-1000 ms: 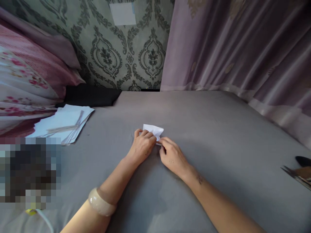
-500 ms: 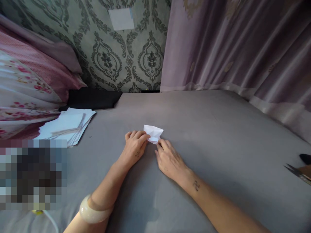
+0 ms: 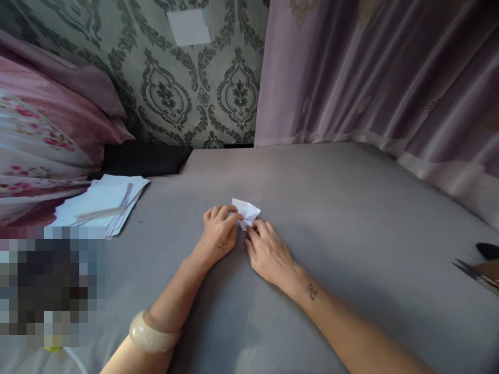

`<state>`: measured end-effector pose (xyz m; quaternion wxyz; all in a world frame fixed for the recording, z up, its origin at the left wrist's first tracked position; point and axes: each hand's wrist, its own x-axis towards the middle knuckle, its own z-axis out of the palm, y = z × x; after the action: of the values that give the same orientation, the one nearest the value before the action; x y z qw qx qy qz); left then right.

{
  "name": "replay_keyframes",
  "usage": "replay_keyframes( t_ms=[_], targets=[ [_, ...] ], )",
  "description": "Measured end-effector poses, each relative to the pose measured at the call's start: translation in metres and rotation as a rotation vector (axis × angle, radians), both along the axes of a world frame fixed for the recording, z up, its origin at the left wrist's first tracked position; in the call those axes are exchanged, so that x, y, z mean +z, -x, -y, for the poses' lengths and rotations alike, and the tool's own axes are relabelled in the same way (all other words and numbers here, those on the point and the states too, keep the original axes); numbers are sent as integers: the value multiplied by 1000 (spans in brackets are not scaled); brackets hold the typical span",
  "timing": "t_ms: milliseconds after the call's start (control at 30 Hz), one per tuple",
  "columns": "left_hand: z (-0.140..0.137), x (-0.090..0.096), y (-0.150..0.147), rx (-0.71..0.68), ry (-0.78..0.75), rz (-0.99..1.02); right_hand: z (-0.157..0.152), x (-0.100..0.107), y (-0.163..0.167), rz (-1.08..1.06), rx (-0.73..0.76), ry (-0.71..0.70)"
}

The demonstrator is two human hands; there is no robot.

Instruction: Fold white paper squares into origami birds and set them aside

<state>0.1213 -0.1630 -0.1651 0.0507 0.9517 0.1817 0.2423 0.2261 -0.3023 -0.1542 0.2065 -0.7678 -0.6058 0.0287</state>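
Observation:
A small folded piece of white paper (image 3: 248,210) lies on the grey cloth, with creases across its face. My left hand (image 3: 221,228) grips its left edge, thumb and index finger at the near left side and the other fingers curled. From the lower right, my right hand (image 3: 268,254) bends its fingers onto the paper's near edge. Its thumb is tucked lower, apart from the paper. My fingertips partly hide the paper's near end.
A stack of white paper sheets (image 3: 101,200) lies at the left, before a black flat item (image 3: 146,159). Scissors (image 3: 473,272) show at the right edge. Curtains (image 3: 331,78) hang at the back right. Floral pink fabric (image 3: 39,130) bulges at the left. Grey cloth (image 3: 351,208) covers the surface.
My right index finger has moved a little left and inward along the paper's near edge. The paper has turned slightly, and the camera view has shifted a little to the right.

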Motion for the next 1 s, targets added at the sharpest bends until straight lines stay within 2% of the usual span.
replay_keyframes(
  t_ms=[200, 367, 567, 733, 1000],
  targets=[
    [6, 4, 1, -22, 34, 11, -1, -4, -3, 10, 0, -41],
    [1, -1, 13, -1, 13, -41, -3, -7, -8, -18, -33, -75],
    [-9, -3, 26, -23, 51, -173, -9, 3, -2, 179, 12, -12],
    [-10, 10, 33, -70, 166, -249, -18, 9, 0, 311, 117, -5],
    [-13, 39, 54, -57, 337, -402, -29, 12, 1, 442, 268, 77]
  ],
)
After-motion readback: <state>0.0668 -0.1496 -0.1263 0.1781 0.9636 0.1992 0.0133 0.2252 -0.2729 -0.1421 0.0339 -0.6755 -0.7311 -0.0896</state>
